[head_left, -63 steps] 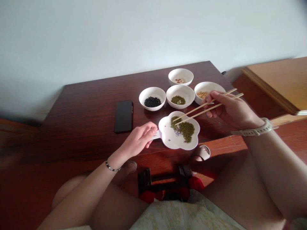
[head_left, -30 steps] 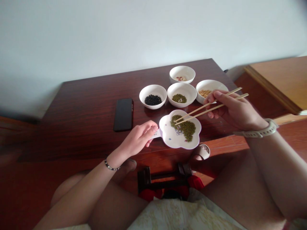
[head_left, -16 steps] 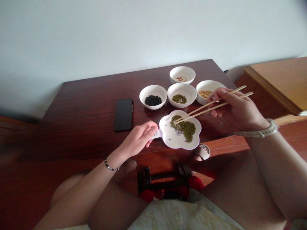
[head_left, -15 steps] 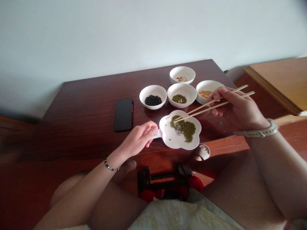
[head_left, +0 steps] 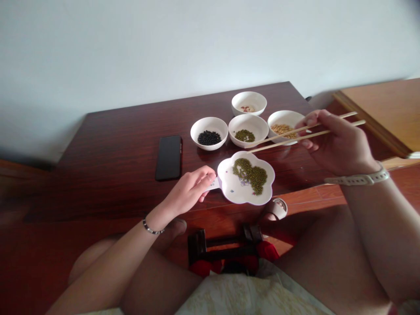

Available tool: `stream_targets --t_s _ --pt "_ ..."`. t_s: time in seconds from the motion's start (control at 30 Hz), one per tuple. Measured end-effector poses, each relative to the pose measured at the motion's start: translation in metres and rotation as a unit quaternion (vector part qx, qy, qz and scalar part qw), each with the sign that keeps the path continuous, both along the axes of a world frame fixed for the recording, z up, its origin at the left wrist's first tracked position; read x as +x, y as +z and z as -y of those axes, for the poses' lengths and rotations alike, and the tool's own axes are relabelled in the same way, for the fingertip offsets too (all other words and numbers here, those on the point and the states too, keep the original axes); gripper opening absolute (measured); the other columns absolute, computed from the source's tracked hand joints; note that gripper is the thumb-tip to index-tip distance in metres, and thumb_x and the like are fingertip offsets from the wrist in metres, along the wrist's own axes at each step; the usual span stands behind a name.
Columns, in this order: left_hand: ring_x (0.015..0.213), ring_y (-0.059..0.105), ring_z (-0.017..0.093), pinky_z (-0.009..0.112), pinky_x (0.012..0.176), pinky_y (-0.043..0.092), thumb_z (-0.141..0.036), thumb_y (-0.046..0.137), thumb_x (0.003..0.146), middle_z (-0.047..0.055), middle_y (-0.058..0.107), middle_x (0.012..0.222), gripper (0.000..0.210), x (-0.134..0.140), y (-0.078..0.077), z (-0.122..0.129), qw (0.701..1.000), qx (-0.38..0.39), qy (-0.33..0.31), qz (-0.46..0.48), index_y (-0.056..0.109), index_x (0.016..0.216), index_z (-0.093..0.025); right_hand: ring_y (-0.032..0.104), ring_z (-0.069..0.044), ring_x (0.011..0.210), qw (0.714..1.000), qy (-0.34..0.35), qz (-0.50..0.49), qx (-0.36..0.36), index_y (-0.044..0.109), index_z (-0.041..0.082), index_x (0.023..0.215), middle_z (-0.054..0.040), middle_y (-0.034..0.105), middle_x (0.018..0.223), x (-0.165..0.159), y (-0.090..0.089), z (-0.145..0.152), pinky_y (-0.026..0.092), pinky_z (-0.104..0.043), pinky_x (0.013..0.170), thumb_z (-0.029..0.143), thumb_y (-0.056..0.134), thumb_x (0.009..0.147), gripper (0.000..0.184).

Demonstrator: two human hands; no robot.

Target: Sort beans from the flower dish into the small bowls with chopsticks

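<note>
My left hand (head_left: 192,188) is closed on the short handle of a white flower-shaped plate (head_left: 229,190) at the table's front edge. Green mung beans (head_left: 257,178) lie in a patch on the plate. In my right hand (head_left: 341,142) is a pair of wooden chopsticks (head_left: 278,138), their tips over the gap between the plate and a white bowl (head_left: 259,124) of mung beans. Whether the tips pinch a bean is too small to tell. Close behind my right fingers stands a bowl (head_left: 284,116) of yellow soybeans, partly covered by the hand.
A bowl (head_left: 210,124) of black beans stands left of the mung bean bowl, and another bowl (head_left: 249,98) with pale and reddish bits behind it. A black phone (head_left: 168,157) lies on the dark wooden table (head_left: 124,140). A lighter wooden surface (head_left: 383,109) is at right.
My right hand has moved right and slightly up, lifting the chopstick tips off the mung beans on the plate towards the bowls. My left hand and the plate have hardly moved.
</note>
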State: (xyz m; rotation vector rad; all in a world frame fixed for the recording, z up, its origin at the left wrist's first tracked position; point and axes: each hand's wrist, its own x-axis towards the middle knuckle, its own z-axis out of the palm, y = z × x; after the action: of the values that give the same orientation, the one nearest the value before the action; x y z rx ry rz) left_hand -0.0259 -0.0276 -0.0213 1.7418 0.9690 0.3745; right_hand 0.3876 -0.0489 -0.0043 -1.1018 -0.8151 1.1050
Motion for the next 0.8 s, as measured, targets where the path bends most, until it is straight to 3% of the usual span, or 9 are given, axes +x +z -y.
stream_targets --t_s 0.2,0.8 --pt "0.068 0.067 0.019 0.034 0.077 0.054 -0.065 0.058 0.131 -0.005 0.065 0.075 0.043 -0.002 0.002 -0.003 1.000 -0.005 -0.019 -0.015 0.071 0.120 -0.026 0.071 -0.013 0.056 0.993 0.083 0.056 -0.055 0.086 0.021 0.087 -0.0057 0.079 0.086 -0.013 0.001 0.009 0.058 -0.019 0.046 0.057 0.105 0.098 0.042" --pt "0.065 0.066 0.019 0.033 0.073 0.053 -0.064 0.059 0.130 -0.005 0.065 0.073 0.042 0.002 0.010 -0.001 1.000 -0.009 -0.010 -0.010 0.069 0.115 -0.026 0.070 -0.017 0.060 0.990 0.080 0.113 -0.040 0.083 0.025 0.086 -0.0055 0.076 0.081 -0.026 0.006 0.013 0.058 -0.025 0.050 0.065 0.102 0.100 0.047"
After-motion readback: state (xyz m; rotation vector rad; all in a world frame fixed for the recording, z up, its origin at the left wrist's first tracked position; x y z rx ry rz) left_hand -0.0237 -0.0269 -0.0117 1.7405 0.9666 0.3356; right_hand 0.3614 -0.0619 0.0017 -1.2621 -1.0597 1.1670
